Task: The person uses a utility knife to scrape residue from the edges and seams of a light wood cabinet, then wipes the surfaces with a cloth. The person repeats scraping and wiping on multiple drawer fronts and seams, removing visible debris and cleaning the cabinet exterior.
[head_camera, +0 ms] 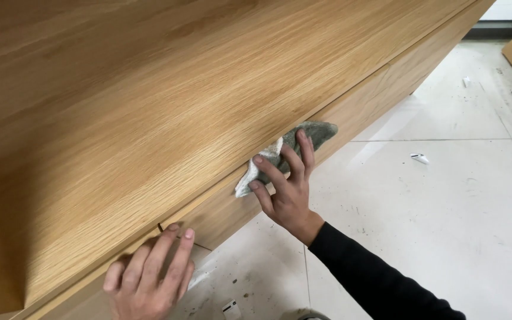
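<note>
Of the hands, the right hand [288,189] presses a grey cloth [291,148] against the closed wooden drawer front [351,106]; the left hand [149,275] rests flat, empty

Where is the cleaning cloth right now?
In the head view, the grey-and-white cloth is pressed by the right hand against the front edge of the wooden cabinet, right of centre, above the tiled floor.
</note>
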